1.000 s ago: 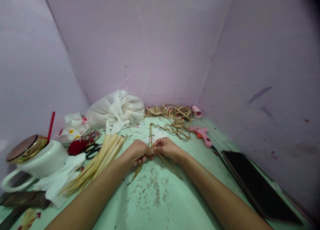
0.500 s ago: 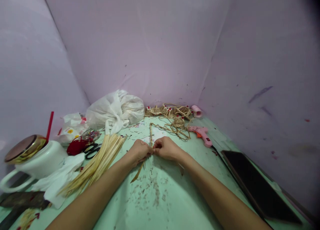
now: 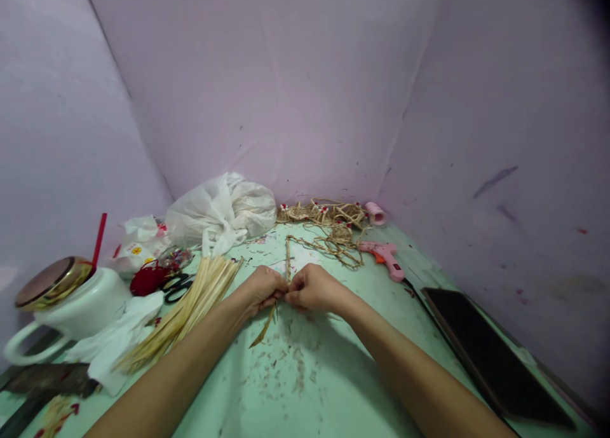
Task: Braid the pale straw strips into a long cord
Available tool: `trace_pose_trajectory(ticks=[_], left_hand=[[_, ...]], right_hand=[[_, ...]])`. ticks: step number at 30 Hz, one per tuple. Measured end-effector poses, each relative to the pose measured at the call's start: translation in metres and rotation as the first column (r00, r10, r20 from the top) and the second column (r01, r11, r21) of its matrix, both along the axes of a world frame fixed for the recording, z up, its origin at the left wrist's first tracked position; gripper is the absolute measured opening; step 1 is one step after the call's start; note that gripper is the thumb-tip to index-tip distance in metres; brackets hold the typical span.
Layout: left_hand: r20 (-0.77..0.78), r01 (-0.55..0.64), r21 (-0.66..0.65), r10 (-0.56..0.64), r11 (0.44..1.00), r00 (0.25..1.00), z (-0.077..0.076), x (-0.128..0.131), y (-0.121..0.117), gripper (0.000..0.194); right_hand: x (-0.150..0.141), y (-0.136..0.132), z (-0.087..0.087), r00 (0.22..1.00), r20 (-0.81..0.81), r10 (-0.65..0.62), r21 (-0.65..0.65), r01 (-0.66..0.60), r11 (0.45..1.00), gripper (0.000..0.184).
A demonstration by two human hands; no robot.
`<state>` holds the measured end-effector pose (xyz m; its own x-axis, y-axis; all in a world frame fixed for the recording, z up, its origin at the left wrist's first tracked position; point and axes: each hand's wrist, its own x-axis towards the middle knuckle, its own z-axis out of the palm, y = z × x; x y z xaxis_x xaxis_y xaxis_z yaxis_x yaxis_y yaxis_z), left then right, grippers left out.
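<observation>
A thin braided straw cord runs from the coiled cord at the back down to my two hands. My left hand is closed on its near end in a pinch, and a loose flat strand hangs below. Close against it, my right hand pinches the same end, its fingertips meeting the left ones. The fingers hide the exact point where the strands cross. Left of my left forearm lies a bundle of pale dry straw strips.
At left stand a white mug with a gold-rimmed lid, a hammer, red yarn and black scissors. A white plastic bag sits behind. On the right are a pink glue gun and a dark tablet.
My right hand has shifted slightly left and turned, its fingers now curled closer over the cord's end. The strand below my right wrist shows less. My left hand stays nearly in place.
</observation>
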<state>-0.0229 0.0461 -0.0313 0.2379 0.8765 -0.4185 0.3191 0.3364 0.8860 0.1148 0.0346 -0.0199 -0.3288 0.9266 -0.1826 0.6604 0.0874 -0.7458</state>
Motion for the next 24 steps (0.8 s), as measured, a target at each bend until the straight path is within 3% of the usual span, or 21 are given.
trace_pose_trajectory(ticks=[2,4,6,9,12,14,17,24], left_hand=[[0.033,0.03,-0.007,-0.03,1.0,0.999,-0.001,-0.003,0.002,0.016],[0.066,0.053,-0.015,-0.052,0.998,0.996,-0.001,-0.004,0.003,0.017],[0.081,0.067,-0.011,-0.066,0.998,0.995,-0.001,-0.004,0.004,0.016],[0.065,0.078,-0.004,-0.078,0.997,0.995,0.0,-0.005,0.004,0.015],[0.016,0.093,0.014,-0.094,0.996,0.995,0.0,-0.005,0.004,0.011],[-0.062,0.129,0.038,-0.126,0.991,0.99,-0.001,-0.006,0.004,0.009],[-0.281,0.206,0.106,-0.169,0.973,0.945,0.001,-0.007,0.004,0.01],[-0.728,0.328,0.249,-0.047,0.911,0.684,0.023,0.002,-0.019,0.019]], right_hand=[[0.007,0.008,-0.001,0.991,-0.095,-0.092,-0.018,0.09,0.996,0.014],[0.012,0.015,-0.003,0.951,-0.171,-0.258,0.027,0.266,0.964,0.011],[0.01,0.018,-0.007,0.91,-0.237,-0.341,-0.028,0.344,0.938,0.009],[0.001,0.015,-0.015,0.898,-0.331,-0.291,-0.266,0.208,0.941,0.014],[-0.005,0.013,-0.022,0.913,-0.298,-0.279,-0.24,0.211,0.948,0.012],[-0.005,0.012,-0.025,0.923,-0.235,-0.306,-0.178,0.269,0.947,0.01],[-0.004,0.013,-0.027,0.92,-0.229,-0.319,-0.22,0.27,0.937,0.009],[-0.008,0.007,-0.027,0.821,-0.427,-0.38,-0.433,0.184,0.883,0.006]])
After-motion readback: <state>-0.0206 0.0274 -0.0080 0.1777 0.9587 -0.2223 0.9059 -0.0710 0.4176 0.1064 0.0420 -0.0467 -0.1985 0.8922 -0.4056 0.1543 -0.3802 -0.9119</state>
